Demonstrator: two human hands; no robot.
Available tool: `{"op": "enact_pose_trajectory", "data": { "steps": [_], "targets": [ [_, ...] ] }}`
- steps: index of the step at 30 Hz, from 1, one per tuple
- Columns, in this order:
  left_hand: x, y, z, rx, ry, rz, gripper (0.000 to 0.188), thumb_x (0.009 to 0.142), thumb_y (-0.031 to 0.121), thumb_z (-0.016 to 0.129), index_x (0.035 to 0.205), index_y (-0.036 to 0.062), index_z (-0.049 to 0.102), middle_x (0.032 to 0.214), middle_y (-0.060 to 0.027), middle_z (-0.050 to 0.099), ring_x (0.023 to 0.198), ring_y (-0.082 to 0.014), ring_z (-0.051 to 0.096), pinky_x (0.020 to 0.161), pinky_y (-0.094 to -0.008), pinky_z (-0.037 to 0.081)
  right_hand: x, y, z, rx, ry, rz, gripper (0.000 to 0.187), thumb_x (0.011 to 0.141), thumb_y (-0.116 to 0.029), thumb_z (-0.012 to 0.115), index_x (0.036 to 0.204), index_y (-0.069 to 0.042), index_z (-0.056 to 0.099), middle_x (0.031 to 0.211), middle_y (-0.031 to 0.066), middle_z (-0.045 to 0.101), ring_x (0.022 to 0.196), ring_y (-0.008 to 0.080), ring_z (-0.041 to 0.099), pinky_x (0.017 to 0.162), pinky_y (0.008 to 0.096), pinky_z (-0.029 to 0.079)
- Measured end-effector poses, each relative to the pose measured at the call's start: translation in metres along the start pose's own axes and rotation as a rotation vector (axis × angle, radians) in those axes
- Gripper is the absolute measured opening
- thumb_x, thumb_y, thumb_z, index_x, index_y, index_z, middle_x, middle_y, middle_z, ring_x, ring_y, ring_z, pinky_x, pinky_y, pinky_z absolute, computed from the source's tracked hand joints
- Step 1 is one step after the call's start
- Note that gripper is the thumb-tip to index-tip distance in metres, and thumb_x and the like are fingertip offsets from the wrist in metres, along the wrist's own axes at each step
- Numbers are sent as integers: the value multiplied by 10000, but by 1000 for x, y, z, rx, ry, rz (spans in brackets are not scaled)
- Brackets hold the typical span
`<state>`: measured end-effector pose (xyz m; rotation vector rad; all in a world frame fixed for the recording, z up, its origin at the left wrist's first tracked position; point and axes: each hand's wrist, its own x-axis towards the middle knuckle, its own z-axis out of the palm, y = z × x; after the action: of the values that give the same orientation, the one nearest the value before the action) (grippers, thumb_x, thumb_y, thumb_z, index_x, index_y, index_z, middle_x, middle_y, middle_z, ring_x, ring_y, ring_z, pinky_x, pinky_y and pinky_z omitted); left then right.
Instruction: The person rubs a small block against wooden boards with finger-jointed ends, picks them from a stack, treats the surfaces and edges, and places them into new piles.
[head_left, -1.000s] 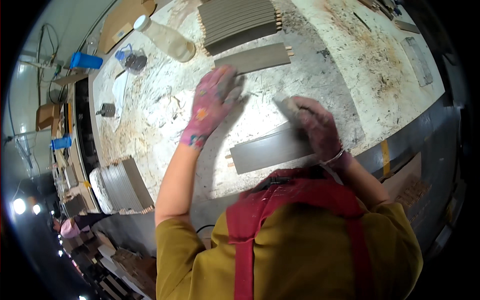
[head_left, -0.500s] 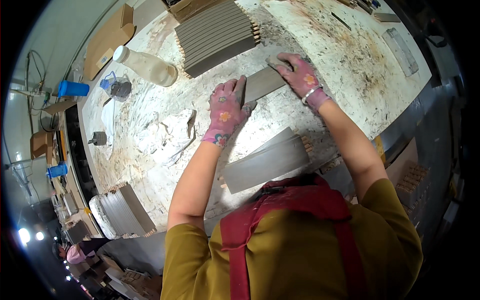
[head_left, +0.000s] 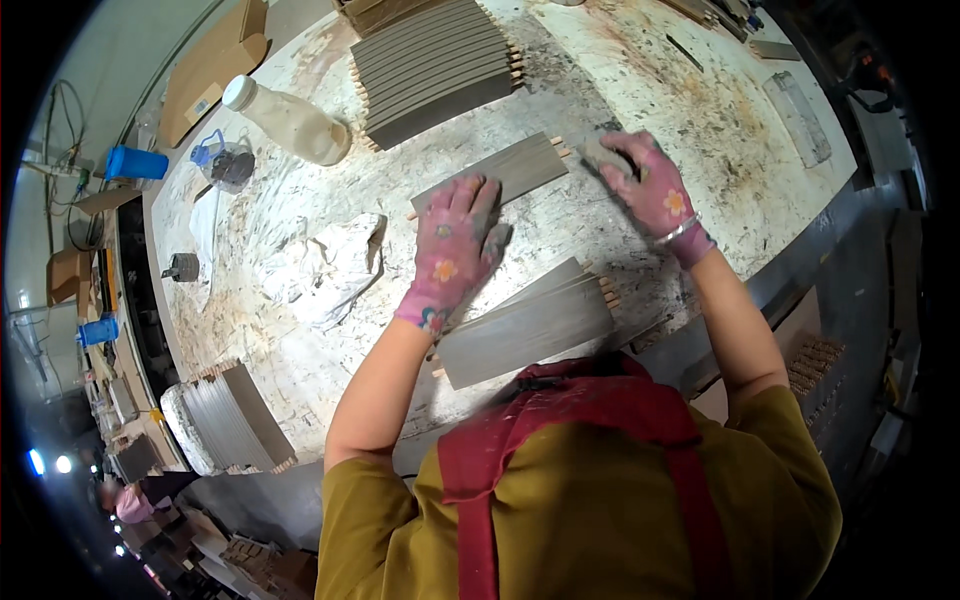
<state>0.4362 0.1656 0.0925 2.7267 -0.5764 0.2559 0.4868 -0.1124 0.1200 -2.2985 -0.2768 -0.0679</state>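
A flat grey-brown board with wooden pegs at its ends lies on the worktable. My left hand, in a pink flowered glove with grey-stained fingers, rests on its left part, fingers stretched out. Just off the board's right end, my right hand, gloved alike, is curled around a small grey pad-like piece; its exact kind is unclear. Nearer my body lie overlapping grey boards, also pegged. Beyond the worked board stands a stack of similar boards.
Left of my hand are a crumpled white cloth, a milky bottle with a white cap and a cut clear container. More boards stand at the near left corner. A wrapped bar lies far right.
My right hand has moved right, off the board's end, baring its pegs. My left hand has shifted slightly nearer my body and lies flatter. The board sits a little further left.
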Motion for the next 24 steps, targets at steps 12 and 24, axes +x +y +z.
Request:
{"op": "enact_pose_trajectory", "data": {
  "steps": [12, 24],
  "targets": [
    [-41, -2, -4, -43, -159, -8, 508, 865, 220, 634, 1319, 21, 520, 1364, -192, 496, 1304, -385, 423, 1092, -440, 368, 69, -84, 164, -334, -476, -553, 294, 880, -269, 646, 1151, -157, 622, 1136, 155, 558, 1047, 342, 593, 860, 441, 518],
    [-7, 14, 9, -119, -135, 92, 550, 831, 307, 682, 1270, 9, 535, 1353, -205, 510, 1267, -387, 467, 1065, -454, 403, 79, -20, 23, -546, -321, -348, 353, 849, -182, 672, 1192, -131, 609, 1122, 152, 565, 973, 358, 616, 853, 434, 511]
  ]
}}
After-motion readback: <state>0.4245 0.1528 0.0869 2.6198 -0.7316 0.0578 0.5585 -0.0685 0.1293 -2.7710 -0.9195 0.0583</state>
